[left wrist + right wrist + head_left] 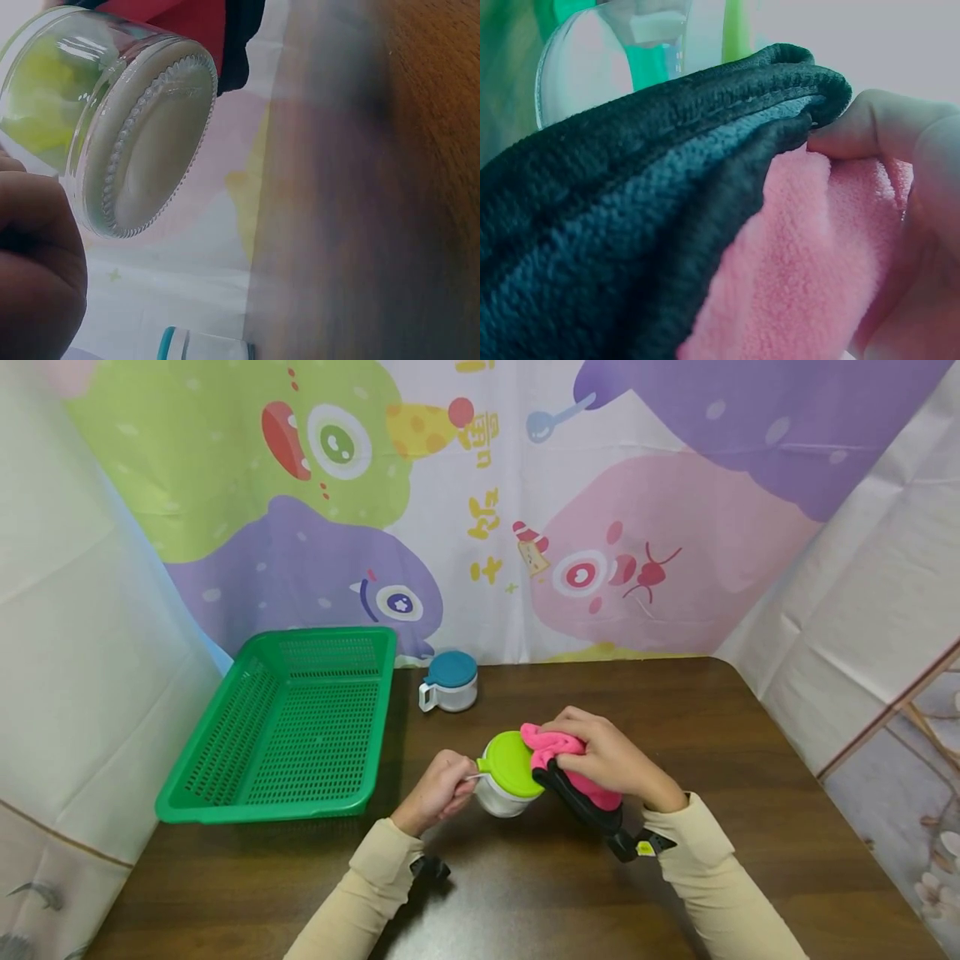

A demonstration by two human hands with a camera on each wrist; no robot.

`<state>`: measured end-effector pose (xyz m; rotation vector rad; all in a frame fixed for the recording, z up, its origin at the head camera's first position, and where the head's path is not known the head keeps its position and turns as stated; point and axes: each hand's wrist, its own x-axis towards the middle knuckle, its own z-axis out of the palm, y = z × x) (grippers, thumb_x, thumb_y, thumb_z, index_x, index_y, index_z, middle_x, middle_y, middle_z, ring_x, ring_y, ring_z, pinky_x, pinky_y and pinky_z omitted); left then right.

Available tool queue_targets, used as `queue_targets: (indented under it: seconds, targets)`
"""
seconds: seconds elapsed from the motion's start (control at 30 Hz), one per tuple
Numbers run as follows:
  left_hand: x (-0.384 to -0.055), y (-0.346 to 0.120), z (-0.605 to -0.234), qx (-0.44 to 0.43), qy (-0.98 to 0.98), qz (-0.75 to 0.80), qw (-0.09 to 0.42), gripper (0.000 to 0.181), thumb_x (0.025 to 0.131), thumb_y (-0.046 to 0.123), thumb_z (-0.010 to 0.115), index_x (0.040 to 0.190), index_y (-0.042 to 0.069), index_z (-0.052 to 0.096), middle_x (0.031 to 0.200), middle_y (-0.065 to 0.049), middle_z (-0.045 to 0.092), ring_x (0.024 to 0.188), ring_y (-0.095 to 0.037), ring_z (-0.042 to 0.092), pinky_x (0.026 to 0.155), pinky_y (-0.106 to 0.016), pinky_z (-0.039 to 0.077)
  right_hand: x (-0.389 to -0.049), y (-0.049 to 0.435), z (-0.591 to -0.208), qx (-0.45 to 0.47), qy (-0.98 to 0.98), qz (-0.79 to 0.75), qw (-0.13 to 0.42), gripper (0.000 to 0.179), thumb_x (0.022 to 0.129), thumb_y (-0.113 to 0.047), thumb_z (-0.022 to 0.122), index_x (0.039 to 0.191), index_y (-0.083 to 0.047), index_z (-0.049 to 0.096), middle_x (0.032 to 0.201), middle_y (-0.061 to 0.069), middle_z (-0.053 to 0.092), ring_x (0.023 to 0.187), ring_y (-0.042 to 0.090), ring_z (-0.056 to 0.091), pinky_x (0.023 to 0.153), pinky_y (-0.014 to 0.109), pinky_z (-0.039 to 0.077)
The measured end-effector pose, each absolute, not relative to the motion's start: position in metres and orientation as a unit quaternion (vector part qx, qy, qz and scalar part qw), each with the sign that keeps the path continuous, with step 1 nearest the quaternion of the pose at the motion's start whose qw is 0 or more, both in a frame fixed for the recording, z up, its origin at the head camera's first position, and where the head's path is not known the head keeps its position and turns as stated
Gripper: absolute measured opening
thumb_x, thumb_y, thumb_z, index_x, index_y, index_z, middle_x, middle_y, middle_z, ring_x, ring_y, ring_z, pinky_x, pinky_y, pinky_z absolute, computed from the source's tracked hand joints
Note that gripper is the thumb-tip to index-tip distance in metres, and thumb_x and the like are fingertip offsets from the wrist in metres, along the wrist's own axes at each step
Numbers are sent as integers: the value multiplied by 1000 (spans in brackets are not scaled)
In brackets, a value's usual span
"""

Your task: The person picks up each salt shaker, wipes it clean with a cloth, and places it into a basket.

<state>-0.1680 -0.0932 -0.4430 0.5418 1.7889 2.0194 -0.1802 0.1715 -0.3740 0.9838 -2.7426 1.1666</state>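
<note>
My left hand (444,785) grips the handle of a glass jar (501,800) with a lime-green lid (513,763). In the left wrist view the jar's ribbed glass base (154,146) shows, lifted above the table and tilted. My right hand (600,755) holds a bunched pink cloth (557,745) with black edging against the right side of the lid. The right wrist view shows the thumb (855,127) pressing into folds of the cloth (787,240), which partly hides the jar (592,71) behind it.
A green plastic basket (384,710) stands at the left of the brown table (637,693). Behind the hands, near the back edge, is a second jar (454,697) with a blue lid and white handle. A cartoon-printed curtain (495,610) hangs beyond the table.
</note>
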Motion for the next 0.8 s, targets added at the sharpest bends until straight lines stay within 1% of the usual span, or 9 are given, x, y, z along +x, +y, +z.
queue_targets:
  seconds: [0.27, 0.63, 0.8]
  targets:
    - [-167, -94, -441, 200, 620, 736, 184, 42, 89, 13, 36, 55, -8, 22, 38, 10, 33, 29, -5, 27, 31, -19, 22, -179, 173, -378, 330, -858, 392, 33, 32, 79, -4, 67, 110, -10, 71, 97, -1, 64, 83, 12, 56, 71, 23, 49]
    - [-168, -97, -439, 202, 596, 758, 172, 36, 88, 10, 33, 55, -1, 23, 39, 12, 35, 29, -3, 27, 31, -18, 22, -179, 177, -379, 325, -853, 406, 41, 32, 79, 0, 66, 110, -9, 71, 98, 1, 65, 83, 12, 55, 69, 22, 47]
    - [-165, -96, -434, 179, 607, 758, 158, 37, 88, 10, 33, 51, 6, 27, 39, 11, 34, 29, -3, 27, 30, -18, 22, -178, 179, -378, 325, -853, 405, 42, 31, 79, 0, 66, 109, -8, 71, 97, 2, 65, 82, 11, 54, 68, 22, 46]
